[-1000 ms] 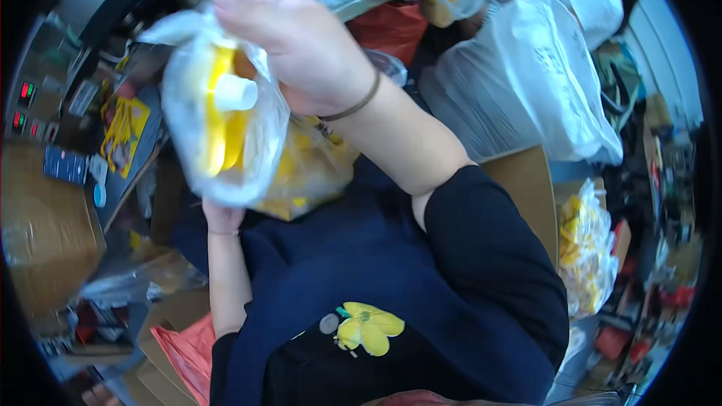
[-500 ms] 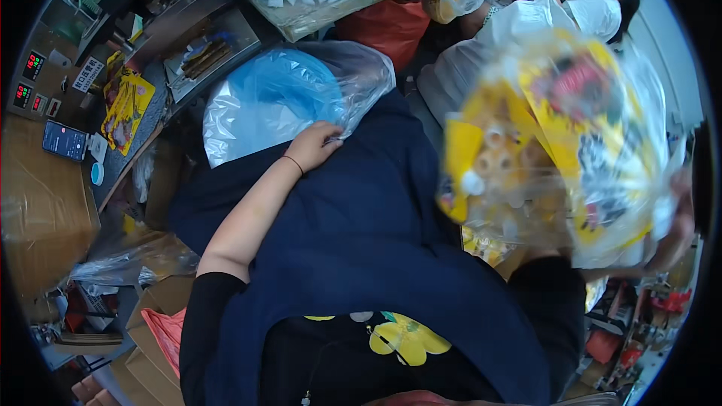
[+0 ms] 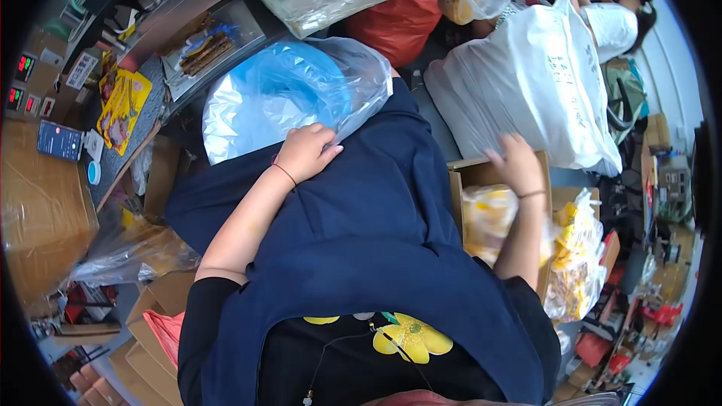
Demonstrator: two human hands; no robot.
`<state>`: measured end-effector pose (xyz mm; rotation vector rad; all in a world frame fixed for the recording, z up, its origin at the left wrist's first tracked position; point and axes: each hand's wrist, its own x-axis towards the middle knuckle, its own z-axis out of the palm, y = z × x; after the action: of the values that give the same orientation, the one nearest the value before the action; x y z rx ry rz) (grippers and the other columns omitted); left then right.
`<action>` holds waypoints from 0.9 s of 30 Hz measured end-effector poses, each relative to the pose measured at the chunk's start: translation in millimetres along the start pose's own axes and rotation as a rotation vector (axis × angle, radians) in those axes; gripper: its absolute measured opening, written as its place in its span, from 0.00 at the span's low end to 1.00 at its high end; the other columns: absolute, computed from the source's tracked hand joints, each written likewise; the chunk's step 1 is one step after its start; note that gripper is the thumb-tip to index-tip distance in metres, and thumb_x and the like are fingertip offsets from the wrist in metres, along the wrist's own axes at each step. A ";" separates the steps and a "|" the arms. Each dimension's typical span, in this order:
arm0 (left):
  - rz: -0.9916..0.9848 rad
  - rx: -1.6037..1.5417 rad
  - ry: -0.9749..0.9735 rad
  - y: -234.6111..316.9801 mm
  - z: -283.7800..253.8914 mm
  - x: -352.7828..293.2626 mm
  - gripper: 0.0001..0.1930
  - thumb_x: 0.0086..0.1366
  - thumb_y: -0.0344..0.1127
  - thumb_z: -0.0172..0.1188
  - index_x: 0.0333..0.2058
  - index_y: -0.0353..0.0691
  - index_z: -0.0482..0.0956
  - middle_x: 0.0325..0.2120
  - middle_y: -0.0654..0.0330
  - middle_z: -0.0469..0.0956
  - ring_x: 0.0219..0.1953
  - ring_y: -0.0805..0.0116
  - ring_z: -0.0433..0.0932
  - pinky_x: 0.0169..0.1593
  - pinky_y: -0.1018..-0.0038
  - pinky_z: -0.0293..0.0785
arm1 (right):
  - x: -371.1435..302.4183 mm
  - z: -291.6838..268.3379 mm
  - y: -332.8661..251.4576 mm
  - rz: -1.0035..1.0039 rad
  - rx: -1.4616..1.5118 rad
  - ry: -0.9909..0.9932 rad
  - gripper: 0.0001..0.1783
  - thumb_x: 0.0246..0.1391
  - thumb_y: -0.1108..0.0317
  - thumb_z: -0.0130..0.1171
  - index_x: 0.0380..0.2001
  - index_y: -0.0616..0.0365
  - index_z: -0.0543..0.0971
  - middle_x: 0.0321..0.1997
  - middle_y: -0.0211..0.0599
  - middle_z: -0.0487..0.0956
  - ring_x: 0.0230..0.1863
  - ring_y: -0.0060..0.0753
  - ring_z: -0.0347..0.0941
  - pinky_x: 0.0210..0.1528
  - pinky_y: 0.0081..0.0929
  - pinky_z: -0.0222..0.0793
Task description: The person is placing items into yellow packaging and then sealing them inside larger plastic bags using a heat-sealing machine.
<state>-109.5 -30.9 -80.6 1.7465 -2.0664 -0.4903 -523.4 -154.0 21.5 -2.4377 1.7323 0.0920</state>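
My left hand (image 3: 304, 152) lies on the dark blue apron (image 3: 338, 203) over my lap, fingers stretched out, beside the edge of a clear plastic liner (image 3: 368, 90). The liner covers a blue tub (image 3: 320, 75) in front of me. To the right, my right hand (image 3: 519, 167) is over a cardboard box (image 3: 541, 169), fingers apart and slightly blurred, holding nothing. Inside the box a clear bag with yellow printing (image 3: 487, 210) is smeared by motion. Next to the box sits another clear bag of yellow packets (image 3: 575, 259).
A large white sack (image 3: 519, 83) and a red bag (image 3: 395, 26) stand ahead. Machine controls (image 3: 30, 83), a yellow printed pouch (image 3: 124, 109) and a phone (image 3: 59, 140) are at left. A person (image 3: 613, 26) works far right. Cartons (image 3: 45, 210) flank me.
The clear bag with yellow printing that my right hand held up has left that hand, which moved inward over the box. My left hand stays near the liner, shifted slightly.
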 end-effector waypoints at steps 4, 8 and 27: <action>-0.063 -0.113 -0.183 6.9 -12.3 -5.0 0.16 0.68 0.47 0.59 0.41 0.39 0.76 0.38 0.51 0.78 0.42 0.49 0.78 0.46 0.61 0.73 | 66.5 27.4 -147.9 -0.225 0.843 -0.060 0.35 0.58 0.53 0.66 0.59 0.68 0.71 0.49 0.48 0.82 0.46 0.38 0.81 0.49 0.33 0.75; -0.214 -0.692 0.102 -15.8 -4.9 -7.1 0.27 0.75 0.57 0.47 0.54 0.36 0.73 0.44 0.57 0.80 0.43 0.65 0.79 0.51 0.69 0.74 | 113.0 92.7 -227.4 -0.616 0.844 0.103 0.12 0.56 0.69 0.59 0.43 0.59 0.76 0.35 0.52 0.79 0.37 0.52 0.80 0.41 0.38 0.75; -0.384 -1.637 0.317 -19.7 -45.1 -46.6 0.06 0.71 0.33 0.61 0.35 0.43 0.73 0.33 0.65 0.77 0.36 0.75 0.78 0.44 0.73 0.78 | 98.5 93.1 -287.7 -0.470 1.584 -0.574 0.08 0.67 0.65 0.56 0.41 0.59 0.78 0.39 0.33 0.80 0.37 0.23 0.75 0.42 0.23 0.72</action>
<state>-63.1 11.2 -54.8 0.9477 -0.5101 -1.3463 -216.1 -138.7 -59.0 -1.2613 0.4460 -0.4181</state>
